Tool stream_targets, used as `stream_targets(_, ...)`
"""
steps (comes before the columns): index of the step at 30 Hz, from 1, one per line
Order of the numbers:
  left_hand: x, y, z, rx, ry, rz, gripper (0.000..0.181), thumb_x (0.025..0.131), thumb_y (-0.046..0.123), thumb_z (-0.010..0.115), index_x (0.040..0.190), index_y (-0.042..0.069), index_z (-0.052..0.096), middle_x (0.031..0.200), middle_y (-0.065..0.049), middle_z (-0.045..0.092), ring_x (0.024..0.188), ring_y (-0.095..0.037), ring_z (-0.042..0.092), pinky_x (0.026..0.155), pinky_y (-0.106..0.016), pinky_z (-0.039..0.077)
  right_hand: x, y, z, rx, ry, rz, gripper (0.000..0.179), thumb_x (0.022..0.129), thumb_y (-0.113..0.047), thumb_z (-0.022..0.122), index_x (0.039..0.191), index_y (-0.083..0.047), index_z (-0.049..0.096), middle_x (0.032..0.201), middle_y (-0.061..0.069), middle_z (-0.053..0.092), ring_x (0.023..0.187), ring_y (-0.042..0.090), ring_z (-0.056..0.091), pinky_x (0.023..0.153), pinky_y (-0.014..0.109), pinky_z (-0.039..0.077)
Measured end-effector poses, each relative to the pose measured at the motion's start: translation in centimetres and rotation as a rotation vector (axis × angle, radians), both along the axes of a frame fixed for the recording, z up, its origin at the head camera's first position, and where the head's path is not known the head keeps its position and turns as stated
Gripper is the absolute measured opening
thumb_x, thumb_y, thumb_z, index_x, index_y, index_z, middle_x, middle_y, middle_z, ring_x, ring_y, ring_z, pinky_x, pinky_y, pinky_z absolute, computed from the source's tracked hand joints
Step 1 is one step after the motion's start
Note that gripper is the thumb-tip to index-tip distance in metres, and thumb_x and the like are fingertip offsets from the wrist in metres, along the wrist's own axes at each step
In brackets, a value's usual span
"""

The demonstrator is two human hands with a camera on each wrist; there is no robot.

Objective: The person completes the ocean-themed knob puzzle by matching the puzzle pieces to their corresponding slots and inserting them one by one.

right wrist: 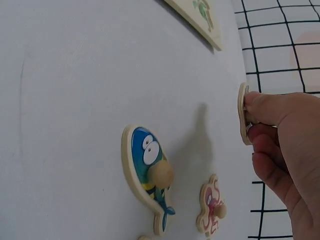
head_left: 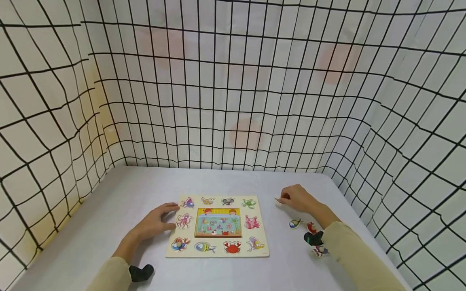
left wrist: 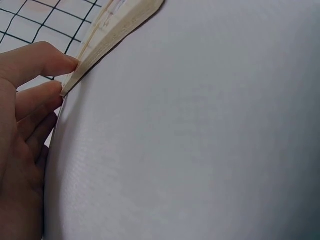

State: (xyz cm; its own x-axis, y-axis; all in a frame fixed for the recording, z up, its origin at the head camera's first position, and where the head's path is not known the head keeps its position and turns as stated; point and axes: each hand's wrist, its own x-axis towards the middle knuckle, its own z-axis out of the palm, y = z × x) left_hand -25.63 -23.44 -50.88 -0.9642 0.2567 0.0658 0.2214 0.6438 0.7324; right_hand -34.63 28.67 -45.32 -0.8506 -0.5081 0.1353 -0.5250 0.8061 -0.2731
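A wooden puzzle board point(head_left: 217, 253) with sea-animal shapes lies flat on the table, an aquarium picture in its middle. My left hand point(head_left: 157, 221) is at its left side; fingertips touch the board's edge in the left wrist view. Right of the board, my right hand point(head_left: 296, 198) pinches a thin wooden puzzle piece point(right wrist: 243, 115) above the table, its printed face turned away. Below that hand lie a blue fish piece point(right wrist: 145, 167) with a round knob and a pink octopus piece point(right wrist: 211, 205). A knobbed piece point(head_left: 179, 244) sits at the board's lower left corner.
A red piece point(head_left: 311, 227) and a purple-and-white piece point(head_left: 320, 251) lie by the right forearm, partly covered by the black wrist camera point(head_left: 314, 238). White walls with a black grid point(head_left: 225, 101) enclose the table on the back and sides.
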Motion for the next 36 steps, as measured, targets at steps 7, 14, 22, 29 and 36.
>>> stream_targets(7,0.0,0.1,0.1,0.002,-0.010,0.014,0.067,0.082,0.022,0.082,0.144,0.005,0.060,0.156,-0.020,0.045,0.147,-0.048,0.031,0.116,-0.069,0.023,-0.3,-1.3,0.5,0.004,-0.011,-0.007,0.014,0.095,-0.021,0.077,0.084,-0.012,0.075,0.073,-0.010,0.063,0.065,0.010,0.052,0.058,0.027,0.049)
stream_targets(14,-0.1,0.0,-0.2,-0.005,0.002,0.026,0.066,0.082,0.021,0.082,0.143,0.005,0.061,0.156,-0.020,0.045,0.147,-0.048,0.031,0.116,-0.069,0.024,-0.8,-2.5,0.8,-0.007,-0.035,-0.049,0.017,0.096,-0.025,0.076,0.087,-0.010,0.078,0.076,-0.007,0.066,0.067,0.012,0.054,0.059,0.029,0.050)
stream_targets(22,-0.2,0.0,-0.3,-0.008,0.007,0.015,0.067,0.082,0.022,0.082,0.143,0.005,0.061,0.156,-0.020,0.046,0.147,-0.048,0.032,0.116,-0.069,0.024,-1.2,-4.7,1.0,-0.023,-0.022,-0.017,0.017,0.094,-0.024,0.078,0.085,-0.010,0.078,0.074,-0.008,0.066,0.065,0.009,0.056,0.060,0.028,0.050)
stream_targets(29,-0.1,0.1,0.0,-0.009,0.004,0.016,0.067,0.083,0.021,0.082,0.143,0.005,0.060,0.156,-0.020,0.045,0.147,-0.048,0.031,0.116,-0.069,0.024,-1.2,-7.2,1.4,-0.039,-0.008,0.032,0.018,0.095,-0.024,0.077,0.085,-0.009,0.078,0.073,-0.009,0.067,0.064,0.008,0.057,0.058,0.026,0.051)
stream_targets(36,-0.1,0.1,-0.1,-0.005,-0.002,0.015,0.067,0.083,0.021,0.082,0.143,0.005,0.060,0.156,-0.020,0.045,0.147,-0.048,0.031,0.116,-0.069,0.024,-1.1,-8.6,1.4,-0.024,-0.015,0.042,0.018,0.095,-0.025,0.077,0.086,-0.010,0.079,0.073,-0.009,0.067,0.064,0.008,0.057,0.058,0.025,0.051)
